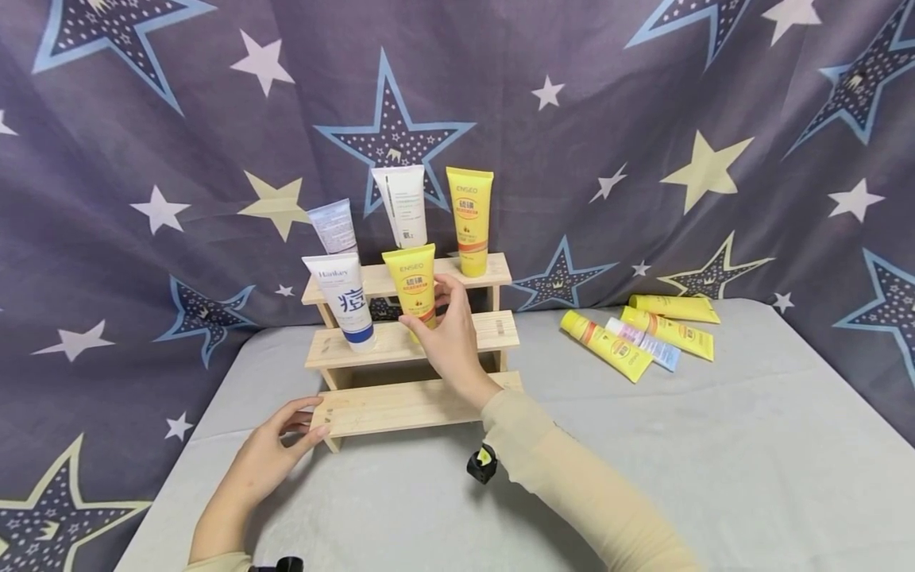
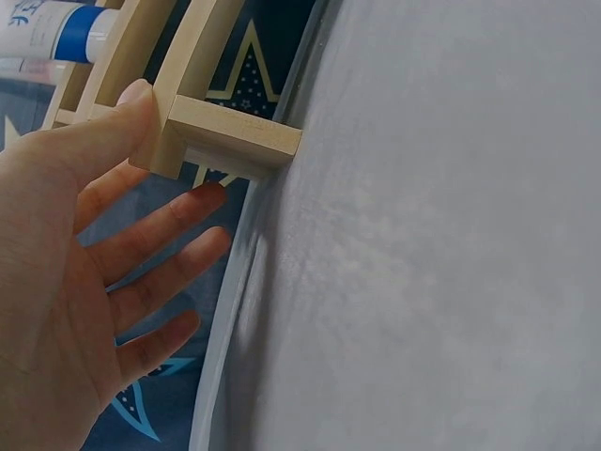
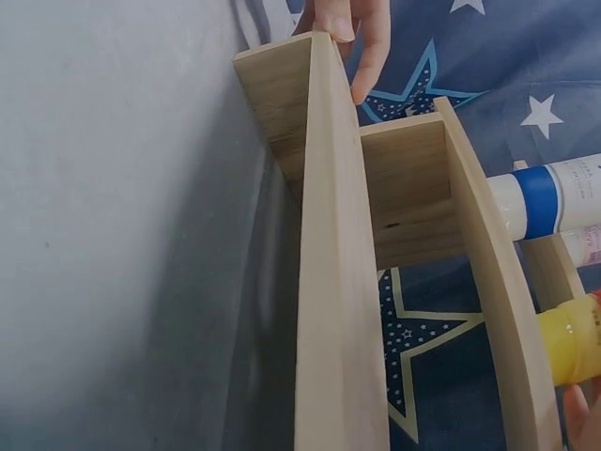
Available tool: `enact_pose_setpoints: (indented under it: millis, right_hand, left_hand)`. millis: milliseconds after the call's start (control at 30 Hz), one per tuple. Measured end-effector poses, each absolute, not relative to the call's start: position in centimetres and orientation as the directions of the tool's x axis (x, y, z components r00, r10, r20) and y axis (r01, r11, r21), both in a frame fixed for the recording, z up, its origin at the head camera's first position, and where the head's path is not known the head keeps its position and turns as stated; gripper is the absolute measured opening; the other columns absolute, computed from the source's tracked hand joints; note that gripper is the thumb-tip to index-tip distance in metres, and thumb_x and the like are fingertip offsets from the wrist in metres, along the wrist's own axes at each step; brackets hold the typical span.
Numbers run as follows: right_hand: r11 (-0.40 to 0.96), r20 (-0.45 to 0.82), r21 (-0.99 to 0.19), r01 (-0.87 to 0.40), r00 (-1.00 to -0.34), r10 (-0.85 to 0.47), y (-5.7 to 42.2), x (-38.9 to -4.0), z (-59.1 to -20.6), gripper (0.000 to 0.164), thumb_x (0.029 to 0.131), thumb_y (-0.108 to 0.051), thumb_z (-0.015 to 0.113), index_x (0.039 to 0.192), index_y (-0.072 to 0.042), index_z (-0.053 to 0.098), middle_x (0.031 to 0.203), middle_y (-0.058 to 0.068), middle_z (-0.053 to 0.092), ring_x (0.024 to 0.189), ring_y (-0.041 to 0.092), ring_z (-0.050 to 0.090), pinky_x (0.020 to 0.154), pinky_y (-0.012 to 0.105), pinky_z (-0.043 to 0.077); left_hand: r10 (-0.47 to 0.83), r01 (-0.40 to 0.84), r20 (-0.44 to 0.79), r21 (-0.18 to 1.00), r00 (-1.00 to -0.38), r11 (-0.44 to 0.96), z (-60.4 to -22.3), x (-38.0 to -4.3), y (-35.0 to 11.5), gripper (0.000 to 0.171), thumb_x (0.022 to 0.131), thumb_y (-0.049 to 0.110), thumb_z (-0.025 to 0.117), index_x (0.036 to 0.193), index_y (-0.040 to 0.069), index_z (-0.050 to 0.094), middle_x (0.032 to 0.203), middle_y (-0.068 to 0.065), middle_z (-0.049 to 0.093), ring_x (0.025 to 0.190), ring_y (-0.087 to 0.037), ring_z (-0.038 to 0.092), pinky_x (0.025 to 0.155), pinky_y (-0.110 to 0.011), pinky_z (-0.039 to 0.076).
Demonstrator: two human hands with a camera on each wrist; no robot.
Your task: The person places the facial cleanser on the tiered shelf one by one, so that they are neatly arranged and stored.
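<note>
My right hand (image 1: 453, 338) holds a yellow squeeze tube (image 1: 413, 282) by its lower part, upright at the middle step of a wooden three-step rack (image 1: 400, 409). In the right wrist view, the yellow tube's cap (image 3: 562, 343) is right at that step's edge. My left hand (image 1: 268, 457) pinches the left end of the lowest step, with the thumb on the wood and other fingers spread in the left wrist view. Left of the held tube, a white tube with a blue band (image 1: 341, 298) stands on the middle step.
On the top step stand a pale blue tube (image 1: 334, 226), a white tube (image 1: 402, 206) and another yellow tube (image 1: 470, 222). Several tubes lie at the right, among them a pink-and-blue one (image 1: 646, 345). A star-patterned curtain (image 1: 500, 95) hangs behind the grey-covered table (image 1: 715, 461).
</note>
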State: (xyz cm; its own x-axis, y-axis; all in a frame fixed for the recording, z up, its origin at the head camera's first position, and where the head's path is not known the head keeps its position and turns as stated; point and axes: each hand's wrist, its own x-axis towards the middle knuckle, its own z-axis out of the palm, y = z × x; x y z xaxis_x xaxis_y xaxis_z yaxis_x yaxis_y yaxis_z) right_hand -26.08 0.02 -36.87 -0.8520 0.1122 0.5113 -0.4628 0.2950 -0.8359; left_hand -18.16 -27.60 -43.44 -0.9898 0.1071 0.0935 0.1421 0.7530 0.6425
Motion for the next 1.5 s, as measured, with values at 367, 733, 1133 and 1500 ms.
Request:
enact_pose_setpoints:
  millis: [367,733,1133,1500]
  right_hand:
    - [0.221,0.484,-0.851,-0.476,-0.875,-0.019,2.1,-25.2,-37.0,0.063,0.089,-0.01,0.076,0.141,-0.005,0.04,0.131,0.011,0.054,0.117,0.026,0.055,0.097,0.046,0.046]
    - [0.18,0.478,-0.859,-0.479,-0.877,-0.052,4.8,-23.3,-36.5,0.054,0.091,-0.009,0.073,0.139,-0.006,0.048,0.132,0.014,0.057,0.118,0.031,0.056,0.1,0.048,0.043]
    - [0.112,0.51,-0.852,-0.512,-0.859,-0.049,10.0,-21.1,-37.2,0.041,0.093,-0.003,0.068,0.131,0.001,0.055,0.125,0.019,0.062,0.113,0.03,0.059,0.096,0.042,0.048]
    - [0.146,0.485,-0.866,-0.479,-0.874,0.012,15.1,-20.4,-38.6,0.032,0.094,-0.001,0.066,0.126,0.003,0.059,0.121,0.019,0.064,0.106,0.023,0.062,0.091,0.024,0.049]
  left_hand:
    - [0.11,0.144,0.093,0.653,-0.99,0.743,-43.4,-18.2,-27.6,0.052,0.094,0.042,0.067,0.139,0.017,0.054,0.112,-0.01,0.07,0.108,-0.034,0.064,0.089,-0.054,0.049]
    - [0.106,0.139,0.09,0.653,-0.99,0.744,-43.4,-18.2,-27.7,0.054,0.094,0.043,0.066,0.139,0.017,0.053,0.113,-0.011,0.069,0.108,-0.034,0.064,0.089,-0.053,0.049]
    - [0.101,0.13,0.082,0.66,-0.992,0.74,-43.5,-18.1,-27.6,0.054,0.094,0.044,0.066,0.139,0.016,0.054,0.113,-0.01,0.07,0.109,-0.034,0.063,0.089,-0.053,0.049]
    - [0.093,0.121,0.078,0.671,-0.993,0.731,-43.2,-18.0,-27.4,0.054,0.094,0.043,0.067,0.139,0.016,0.054,0.114,-0.011,0.069,0.109,-0.035,0.063,0.089,-0.054,0.049]
